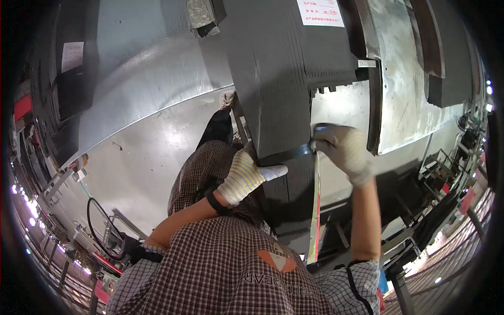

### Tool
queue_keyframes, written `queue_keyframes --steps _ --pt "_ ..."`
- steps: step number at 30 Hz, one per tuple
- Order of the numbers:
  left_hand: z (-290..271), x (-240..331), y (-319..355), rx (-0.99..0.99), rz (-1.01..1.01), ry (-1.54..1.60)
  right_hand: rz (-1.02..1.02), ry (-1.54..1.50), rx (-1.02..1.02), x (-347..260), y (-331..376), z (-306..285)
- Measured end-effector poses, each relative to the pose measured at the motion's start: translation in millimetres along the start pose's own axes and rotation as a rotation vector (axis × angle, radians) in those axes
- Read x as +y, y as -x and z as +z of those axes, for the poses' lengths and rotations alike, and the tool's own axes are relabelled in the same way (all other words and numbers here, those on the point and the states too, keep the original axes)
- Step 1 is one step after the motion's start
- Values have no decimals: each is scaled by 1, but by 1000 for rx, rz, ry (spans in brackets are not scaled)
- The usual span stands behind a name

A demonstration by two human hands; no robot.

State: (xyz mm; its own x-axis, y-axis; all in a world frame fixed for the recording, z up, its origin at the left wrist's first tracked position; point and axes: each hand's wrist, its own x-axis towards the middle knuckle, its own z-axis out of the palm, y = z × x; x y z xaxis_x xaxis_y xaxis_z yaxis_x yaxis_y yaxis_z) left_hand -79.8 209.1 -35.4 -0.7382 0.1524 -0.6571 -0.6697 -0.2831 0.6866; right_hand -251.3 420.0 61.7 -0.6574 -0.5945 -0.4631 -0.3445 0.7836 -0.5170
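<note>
A tall dark grey stack of flat sheets [283, 79] stands in front of me, with a white label [320, 11] near its far end. A shiny dark band [289, 154] runs across the stack. My left hand [247, 176], in a white glove with yellow stripes, grips the stack's left edge just below the band, thumb laid across the face. At the band's right end is my right hand [341, 149], in a white glove, closed on it. From that hand a thin yellow and red strip [315, 210] hangs straight down.
Large bent sheets of bright metal [152, 79] lie left and behind the stack, and another plate [404, 94] lies on the right. A black cable loop [100, 226] and frames sit at lower left. Racks and metal frames [441, 173] crowd the right side.
</note>
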Motion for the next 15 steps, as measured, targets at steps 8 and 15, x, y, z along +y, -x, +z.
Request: queue_keyframes --steps 8,15 --pt "-1 90 -12 -48 84 284 235 -654 163 82 -9 121" --pt "9 80 5 -29 89 -237 291 -218 -305 -12 0 14"
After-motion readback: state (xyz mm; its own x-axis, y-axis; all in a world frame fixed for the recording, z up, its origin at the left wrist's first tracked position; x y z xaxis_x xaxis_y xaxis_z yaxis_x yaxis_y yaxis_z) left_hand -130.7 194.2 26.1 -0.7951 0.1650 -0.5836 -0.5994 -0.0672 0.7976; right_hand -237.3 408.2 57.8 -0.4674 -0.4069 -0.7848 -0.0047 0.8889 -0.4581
